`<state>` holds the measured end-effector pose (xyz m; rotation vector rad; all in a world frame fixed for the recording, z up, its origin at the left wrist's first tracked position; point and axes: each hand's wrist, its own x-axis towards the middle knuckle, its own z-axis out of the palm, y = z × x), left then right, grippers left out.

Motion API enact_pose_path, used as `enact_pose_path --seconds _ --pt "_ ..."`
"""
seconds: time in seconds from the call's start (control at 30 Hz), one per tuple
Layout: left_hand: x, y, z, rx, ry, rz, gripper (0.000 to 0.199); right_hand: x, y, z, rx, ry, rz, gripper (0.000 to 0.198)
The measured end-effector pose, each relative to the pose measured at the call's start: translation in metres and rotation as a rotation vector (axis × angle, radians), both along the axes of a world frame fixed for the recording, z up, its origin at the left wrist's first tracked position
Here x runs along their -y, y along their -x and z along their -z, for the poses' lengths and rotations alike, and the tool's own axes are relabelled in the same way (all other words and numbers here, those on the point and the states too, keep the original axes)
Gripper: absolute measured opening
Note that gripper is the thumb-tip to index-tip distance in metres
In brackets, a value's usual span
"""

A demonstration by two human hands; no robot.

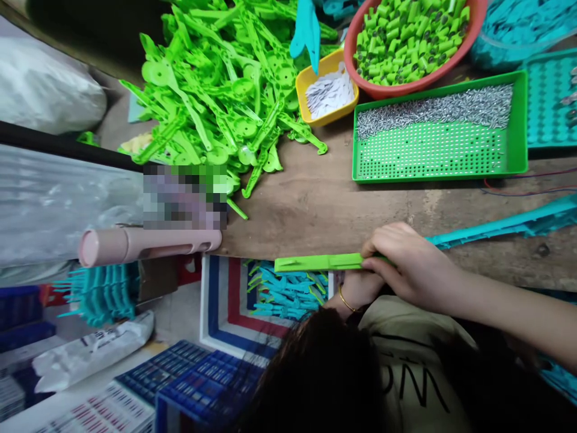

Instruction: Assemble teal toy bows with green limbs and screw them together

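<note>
My right hand [406, 264] is closed around the end of a long bright green plastic piece [320, 263], thumb beneath and fingers over it. Seen edge-on, the piece points left above the table's front edge. Just below, my left hand [360, 287], with a gold bracelet at the wrist, lies against my right hand; its fingers are hidden behind it. Under the piece, a striped bin [238, 288] holds turquoise and green plastic parts [288, 294]. To the right of my hands, a long turquoise strip [509, 222] lies along the table.
A heap of green plastic parts [225, 78] covers the table's back left. Behind stand a yellow dish [327, 117] of white slips, a red bowl [383, 90] of small green cylinders and a green tray [439, 174] of metal pins. A pink tube [148, 245] juts out left.
</note>
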<state>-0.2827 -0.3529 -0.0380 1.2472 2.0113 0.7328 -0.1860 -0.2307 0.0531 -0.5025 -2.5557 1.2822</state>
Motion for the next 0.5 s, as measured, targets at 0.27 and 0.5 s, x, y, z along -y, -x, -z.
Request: enact_pose_path --seconds 0.27,0.5 --pt "-0.003 -0.001 0.005 0.066 -0.144 0.019 0.012 0.004 0.004 -0.005 -0.043 0.054 0.009 0.014" --pt "-0.016 -0.002 -0.007 0.439 -0.168 -0.363 0.016 0.006 0.027 -0.004 -0.070 0.051 0.054 0.017"
